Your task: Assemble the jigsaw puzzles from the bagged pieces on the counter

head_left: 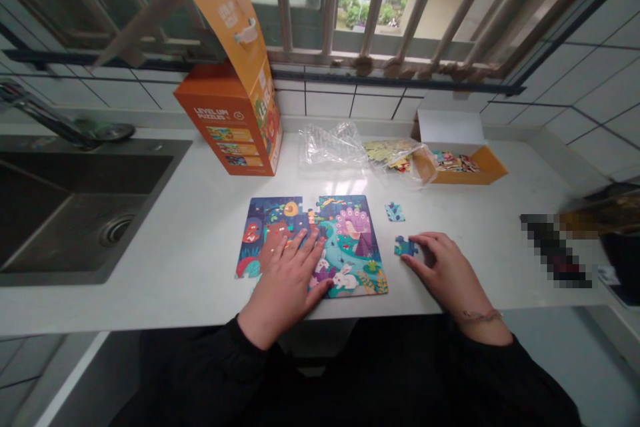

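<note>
Head view: left hand [290,277] spread on puzzle [356,225]; right hand [447,270] pinching near piece [403,246]. Thickness unclear; likely light, stiff; grip edges.

Two hands [293,270] (one part-built puzzle [347,247])

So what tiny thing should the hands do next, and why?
Maybe bring the puzzle piece in the right hand over to the gap in the top edge of the puzzle and try it there. The piece is pinched, the gap shows, and the left hand rests on the puzzle. I can't tell if it fits.
</note>
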Motion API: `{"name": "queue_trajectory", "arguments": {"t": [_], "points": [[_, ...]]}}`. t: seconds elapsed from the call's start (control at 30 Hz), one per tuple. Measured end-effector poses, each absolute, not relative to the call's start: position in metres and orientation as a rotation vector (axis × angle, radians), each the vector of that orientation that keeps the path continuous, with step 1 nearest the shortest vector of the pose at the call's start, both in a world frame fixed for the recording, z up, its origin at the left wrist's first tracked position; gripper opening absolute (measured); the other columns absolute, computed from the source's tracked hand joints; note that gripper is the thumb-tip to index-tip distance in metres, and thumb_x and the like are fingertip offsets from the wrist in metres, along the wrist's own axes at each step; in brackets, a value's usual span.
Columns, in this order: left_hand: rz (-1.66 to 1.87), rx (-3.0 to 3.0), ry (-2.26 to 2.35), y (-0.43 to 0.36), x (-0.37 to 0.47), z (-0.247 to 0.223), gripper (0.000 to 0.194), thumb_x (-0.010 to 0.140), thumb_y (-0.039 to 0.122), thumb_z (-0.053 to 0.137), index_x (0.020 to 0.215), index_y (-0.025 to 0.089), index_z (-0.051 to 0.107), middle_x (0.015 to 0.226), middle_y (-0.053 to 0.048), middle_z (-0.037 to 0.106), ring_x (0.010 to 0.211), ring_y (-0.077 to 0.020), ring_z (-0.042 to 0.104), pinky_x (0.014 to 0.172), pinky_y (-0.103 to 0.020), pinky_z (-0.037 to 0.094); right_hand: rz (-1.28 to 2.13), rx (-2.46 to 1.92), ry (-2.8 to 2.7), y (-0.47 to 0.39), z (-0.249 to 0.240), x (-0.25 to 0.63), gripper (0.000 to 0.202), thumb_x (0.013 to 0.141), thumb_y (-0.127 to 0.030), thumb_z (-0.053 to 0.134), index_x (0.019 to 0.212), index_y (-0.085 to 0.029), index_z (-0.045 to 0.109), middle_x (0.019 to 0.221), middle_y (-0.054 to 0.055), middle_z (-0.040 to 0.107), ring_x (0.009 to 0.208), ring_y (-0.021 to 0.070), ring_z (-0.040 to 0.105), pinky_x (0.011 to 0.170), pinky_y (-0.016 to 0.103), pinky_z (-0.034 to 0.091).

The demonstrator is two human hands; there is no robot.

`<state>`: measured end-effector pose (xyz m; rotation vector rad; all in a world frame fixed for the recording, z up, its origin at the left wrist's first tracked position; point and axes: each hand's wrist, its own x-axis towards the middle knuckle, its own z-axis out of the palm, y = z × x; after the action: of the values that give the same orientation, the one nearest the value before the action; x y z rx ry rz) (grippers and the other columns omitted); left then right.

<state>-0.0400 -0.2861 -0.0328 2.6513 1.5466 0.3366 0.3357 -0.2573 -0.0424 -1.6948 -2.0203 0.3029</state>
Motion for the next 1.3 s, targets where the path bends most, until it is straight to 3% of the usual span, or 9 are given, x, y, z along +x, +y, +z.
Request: {"name": "queue_trajectory", "arguments": {"t": [0.17,0.3,0.37,0.57,0.7,0.8,1.13,1.23,1.3], "points": [[0.451,2.633,1.506,-0.289,-0.043,-0.029,0.063,0.105,0.048,0.066,0.158,0.017,0.053,0.170,-0.016,0.050,0.155,-0.0370,0.048,0.127,-0.061,0.037,0.463,-1.828,-1.811,-0.260,-0.037,0.333,0.042,0.090,-0.062,0.077,0.107,-0.025,0.067,0.099,0.009,0.075,0.083,0.0267,0.069,0.075,0.040,0.056],[0.744,2.583,1.404,-0.298,-0.045,-0.024,0.032,0.107,0.029,0.063,0.137,0.018,0.068,0.139,-0.014,0.073,0.133,-0.0315,0.065,0.118,-0.055,0.049,0.642,-1.791,-1.605,-0.271,-0.032,0.313,0.039,0.094,-0.062,0.074,0.090,-0.026,0.060,0.089,0.005,0.074,0.071,0.0213,0.065,0.067,0.035,0.051],[0.892,2.448,1.351,-0.308,-0.042,-0.020,0.027,0.107,0.024,0.062,0.132,0.020,0.069,0.124,-0.011,0.078,0.118,-0.0276,0.071,0.109,-0.049,0.056,0.783,-1.706,-1.468,-0.279,-0.027,0.293,0.042,0.093,-0.064,0.077,0.088,-0.026,0.059,0.084,0.004,0.071,0.071,0.0210,0.065,0.066,0.034,0.051],[0.935,1.409,1.294,-0.344,-0.018,-0.007,0.049,0.101,0.047,0.074,0.143,0.026,0.062,0.124,-0.011,0.077,0.107,-0.0257,0.076,0.088,-0.037,0.063,1.423,-1.314,-1.234,-0.315,-0.010,0.213,0.039,0.092,-0.058,0.083,0.087,-0.023,0.064,0.079,0.002,0.071,0.072,0.0196,0.070,0.070,0.032,0.056],[0.963,0.977,1.250,-0.350,-0.019,-0.007,0.045,0.095,0.056,0.077,0.122,0.022,0.068,0.100,-0.007,0.077,0.090,-0.0234,0.076,0.076,-0.033,0.062,1.455,-1.265,-1.326,-0.327,-0.009,0.180,0.036,0.093,-0.054,0.082,0.086,-0.023,0.067,0.084,0.003,0.073,0.075,0.0187,0.069,0.071,0.031,0.056],[0.973,0.956,1.303,-0.347,-0.033,-0.008,0.045,0.092,0.056,0.080,0.119,0.021,0.070,0.085,-0.002,0.073,0.078,-0.0199,0.073,0.074,-0.032,0.059,1.420,-1.293,-1.480,-0.325,-0.010,0.176,0.032,0.096,-0.054,0.078,0.091,-0.023,0.071,0.086,0.004,0.075,0.076,0.0194,0.070,0.071,0.031,0.056],[0.976,1.123,1.501,-0.340,-0.067,-0.007,0.046,0.094,0.056,0.074,0.124,0.021,0.075,0.082,-0.003,0.074,0.072,-0.0211,0.072,0.070,-0.034,0.060,0.964,-1.493,-1.531,-0.291,-0.022,0.223,0.039,0.101,-0.060,0.067,0.092,-0.022,0.071,0.071,0.001,0.067,0.062,0.0174,0.061,0.057,0.027,0.047],[0.933,1.427,1.547,-0.311,-0.072,0.007,0.038,0.100,0.050,0.066,0.128,0.027,0.078,0.113,-0.008,0.082,0.100,-0.0262,0.077,0.089,-0.041,0.062,0.956,-1.520,-1.480,-0.287,-0.030,0.228,0.040,0.102,-0.061,0.064,0.091,-0.022,0.070,0.068,-0.001,0.063,0.060,0.0166,0.058,0.055,0.027,0.046],[0.903,1.695,1.550,-0.278,-0.076,0.017,0.034,0.104,0.042,0.060,0.127,0.029,0.080,0.129,-0.007,0.079,0.117,-0.0274,0.073,0.104,-0.044,0.058,0.955,-1.511,-1.505,-0.286,-0.032,0.228,0.040,0.103,-0.060,0.063,0.091,-0.022,0.070,0.067,-0.001,0.062,0.061,0.0160,0.057,0.056,0.027,0.045]]}}
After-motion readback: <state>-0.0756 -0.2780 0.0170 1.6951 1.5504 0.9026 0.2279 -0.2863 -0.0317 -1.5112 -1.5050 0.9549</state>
